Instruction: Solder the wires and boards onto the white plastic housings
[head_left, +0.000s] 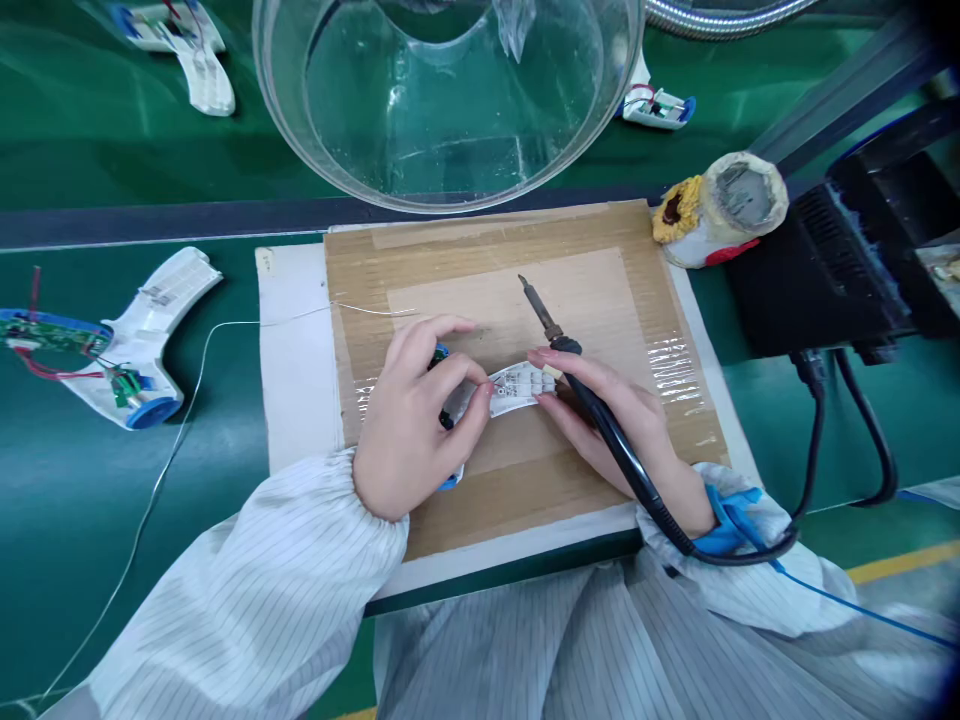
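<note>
My left hand (411, 420) is curled over a white plastic gun-shaped housing (514, 388) lying on a cardboard work pad (585, 270), with thumb and fingers closed on its left end. My right hand (609, 420) holds a black soldering iron (559, 340) across its fingers, and its fingertips touch the right end of the housing. The iron's tip points up and away from the part. A thin solder wire (225, 335) runs from the left toward my left hand.
An open white housing with a green circuit board and red wires (127, 350) lies at the left on the green mat. A clear dome (450, 90) stands behind the pad. An iron holder with a sponge (720, 205) and a black station (847, 260) stand at the right.
</note>
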